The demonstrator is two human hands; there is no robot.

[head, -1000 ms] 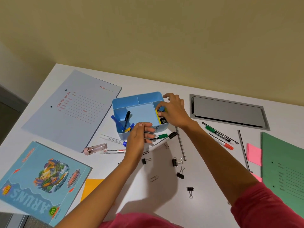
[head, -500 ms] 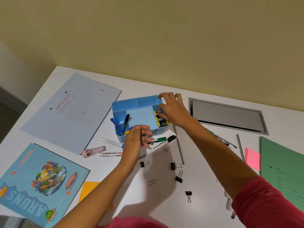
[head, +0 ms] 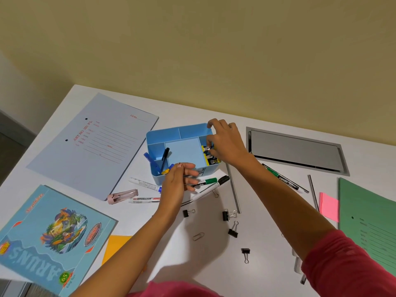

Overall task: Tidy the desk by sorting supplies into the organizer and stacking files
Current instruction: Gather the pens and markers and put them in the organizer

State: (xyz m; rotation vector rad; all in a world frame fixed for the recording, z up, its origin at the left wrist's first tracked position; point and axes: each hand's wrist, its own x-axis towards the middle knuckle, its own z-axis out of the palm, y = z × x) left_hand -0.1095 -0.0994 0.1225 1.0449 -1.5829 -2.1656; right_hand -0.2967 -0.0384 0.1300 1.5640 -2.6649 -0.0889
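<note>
White desk (head: 203, 254) looks maybe a third done to me: blue organizer (head: 171, 133) mid-desk already has pens (head: 165, 154) and binder clips (head: 211, 156), right hand (head: 227, 142) curls over those (can't tell if it's pinching one), left hand (head: 177, 181) sits loose-fingered, holding nothing, at its front wall, whiteboard markers (head: 145, 184), loose clips (head: 232, 229) and files (head: 96, 142) left

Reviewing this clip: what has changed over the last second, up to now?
Hardly anything. The right hand stays at the right compartment of the blue organizer, fingertips among the binder clips; its forearm now hides the red marker. The left hand stays at the front wall. Everything else lies as before.
</note>
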